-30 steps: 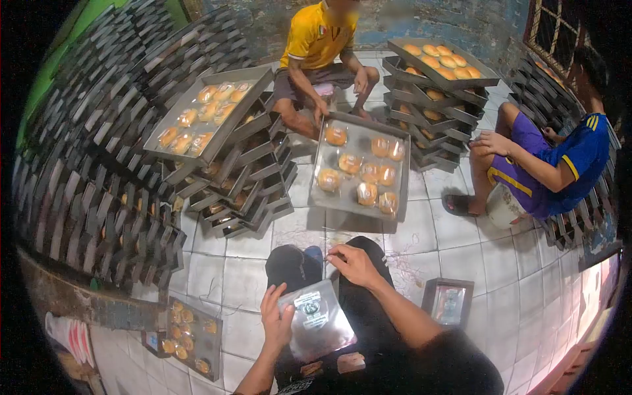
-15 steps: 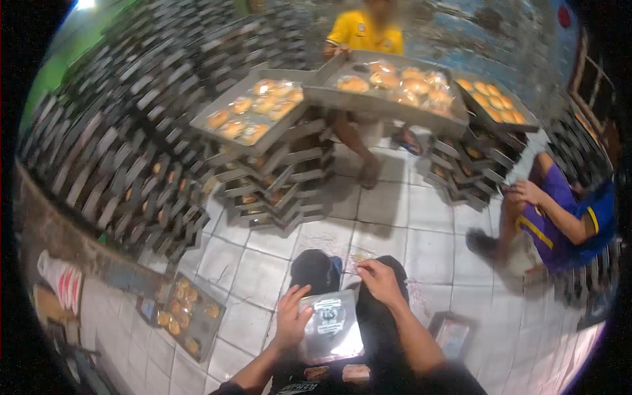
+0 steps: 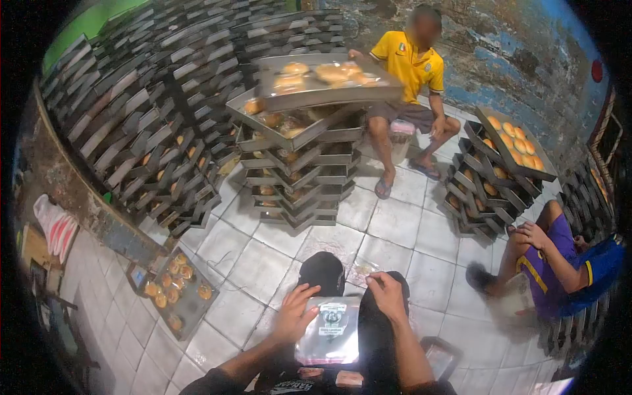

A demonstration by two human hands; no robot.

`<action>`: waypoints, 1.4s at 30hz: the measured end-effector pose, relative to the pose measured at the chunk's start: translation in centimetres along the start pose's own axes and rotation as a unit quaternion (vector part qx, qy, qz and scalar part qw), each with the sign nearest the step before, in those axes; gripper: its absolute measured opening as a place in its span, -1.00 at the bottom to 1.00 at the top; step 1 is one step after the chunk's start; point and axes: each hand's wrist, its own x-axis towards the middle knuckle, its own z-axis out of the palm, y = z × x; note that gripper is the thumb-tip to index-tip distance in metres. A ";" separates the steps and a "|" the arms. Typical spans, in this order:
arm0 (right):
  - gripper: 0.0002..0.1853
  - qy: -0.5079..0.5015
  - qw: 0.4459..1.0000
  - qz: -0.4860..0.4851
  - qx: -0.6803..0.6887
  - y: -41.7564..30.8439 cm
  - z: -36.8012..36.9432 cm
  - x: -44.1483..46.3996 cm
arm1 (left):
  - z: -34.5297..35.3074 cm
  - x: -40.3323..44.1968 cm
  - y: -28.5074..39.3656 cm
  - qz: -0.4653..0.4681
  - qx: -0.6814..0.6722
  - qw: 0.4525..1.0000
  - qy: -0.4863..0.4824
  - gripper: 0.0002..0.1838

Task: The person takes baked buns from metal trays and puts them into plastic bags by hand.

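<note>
**Clear plastic bags [image 3: 327,352] flat on yr lap [image 3: 382,339]**

You've got a squarish pile, shiny w/ glare nr the bottom, pinkish along the lower edge. White & dk green print sits upper-mid, mostly too sm. to read. Top bag looks empty, lies approx. straight to you, btwn yr thighs.

Dim room | fisheye curvature, black corners | glare on plastic | raised tray blurred

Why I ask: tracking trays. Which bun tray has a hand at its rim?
The blurred tray over the left stack has the yellow-shirted person's hand at its rim; others show none.
</note>
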 end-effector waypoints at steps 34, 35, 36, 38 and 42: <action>-0.49 -0.050 0.994 -0.098 0.005 1.1 -1.8 -4.0 | 1.0 1.3 -1.0 0.022 -0.158 0.986 -0.057 -0.61; -0.47 -0.047 0.992 -0.105 -0.052 1.4 -0.8 -4.7 | 0.6 1.0 -1.0 0.025 -0.154 0.985 -0.072 -0.61; -0.45 -0.064 0.990 -0.098 -0.082 0.5 -0.9 -4.9 | 0.6 1.0 -0.5 0.026 -0.158 0.985 -0.060 -0.60; -0.44 -0.079 0.990 -0.088 -0.082 0.8 -0.8 -4.9 | 1.1 1.0 -0.1 0.031 -0.165 0.985 -0.042 -0.59; -0.52 -0.058 0.988 -0.120 -0.079 0.9 -1.1 -4.7 | 1.3 0.9 -0.8 0.021 -0.178 0.983 -0.042 -0.59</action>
